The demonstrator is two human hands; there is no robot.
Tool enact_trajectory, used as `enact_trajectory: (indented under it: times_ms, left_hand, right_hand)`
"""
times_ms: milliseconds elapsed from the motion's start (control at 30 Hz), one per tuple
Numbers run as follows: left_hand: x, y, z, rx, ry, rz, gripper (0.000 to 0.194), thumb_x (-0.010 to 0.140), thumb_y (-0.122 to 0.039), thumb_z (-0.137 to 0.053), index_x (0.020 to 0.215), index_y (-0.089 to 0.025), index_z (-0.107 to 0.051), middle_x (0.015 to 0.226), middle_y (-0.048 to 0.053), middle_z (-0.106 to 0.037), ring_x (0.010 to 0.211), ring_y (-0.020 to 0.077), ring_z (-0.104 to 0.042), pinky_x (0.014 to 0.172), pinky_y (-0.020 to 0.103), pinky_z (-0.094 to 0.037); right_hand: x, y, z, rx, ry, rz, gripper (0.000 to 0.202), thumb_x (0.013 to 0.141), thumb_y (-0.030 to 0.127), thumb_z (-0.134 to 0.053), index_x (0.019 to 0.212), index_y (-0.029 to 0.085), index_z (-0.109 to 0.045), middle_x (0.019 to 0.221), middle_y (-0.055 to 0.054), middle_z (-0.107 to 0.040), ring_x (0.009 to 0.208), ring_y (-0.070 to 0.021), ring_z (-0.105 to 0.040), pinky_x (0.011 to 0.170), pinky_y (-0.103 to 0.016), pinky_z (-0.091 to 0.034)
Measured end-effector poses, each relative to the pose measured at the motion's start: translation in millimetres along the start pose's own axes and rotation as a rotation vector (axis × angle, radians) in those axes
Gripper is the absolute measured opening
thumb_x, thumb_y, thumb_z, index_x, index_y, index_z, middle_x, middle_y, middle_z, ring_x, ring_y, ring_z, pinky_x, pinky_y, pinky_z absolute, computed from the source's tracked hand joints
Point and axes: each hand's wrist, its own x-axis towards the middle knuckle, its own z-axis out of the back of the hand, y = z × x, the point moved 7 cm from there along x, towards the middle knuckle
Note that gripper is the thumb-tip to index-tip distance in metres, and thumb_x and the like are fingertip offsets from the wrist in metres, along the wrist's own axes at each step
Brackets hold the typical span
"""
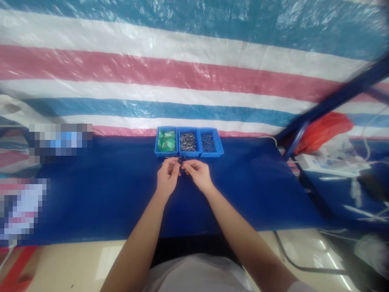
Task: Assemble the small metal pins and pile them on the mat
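Note:
My left hand (167, 175) and my right hand (199, 173) meet just in front of the blue bins, with their fingertips close together. Thin dark metal pieces (179, 161), like screws or pins, stick out between the fingers. Their exact kind is too small to make out. The left fingers are closed on several of them. My right thumb and fingers pinch at the same spot; what lies inside that pinch is partly hidden. Beyond the hands, the middle bin (189, 154) holds many short metal pieces, and the right bin (212, 154) holds fewer thin ones.
Green packets fill the left bin (166, 154). A dark blue table (106, 194) lies under everything, with a striped plastic sheet (182, 73) behind it. To the right are a blue metal frame (296, 140), a red bag (323, 132) and a white power strip (328, 165).

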Motion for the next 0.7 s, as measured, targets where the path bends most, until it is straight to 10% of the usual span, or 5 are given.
enact_trajectory:
  times_ms: [700]
  left_hand:
    - [-0.8, 2.0, 2.0, 0.02, -0.002, 0.023, 0.028, 0.101, -0.041, -0.049, 0.117, -0.022, -0.062, 0.07, -0.003, -0.063, 0.055, 0.0094, -0.06, 0.059, 0.023, -0.05]
  right_hand:
    - [-0.1, -2.0, -2.5, 0.036, 0.002, -0.049, 0.036, 0.07, 0.054, -0.084, 0.083, 0.021, -0.078, 0.075, -0.004, -0.077, 0.058, -0.0144, -0.063, 0.058, -0.03, -0.056]
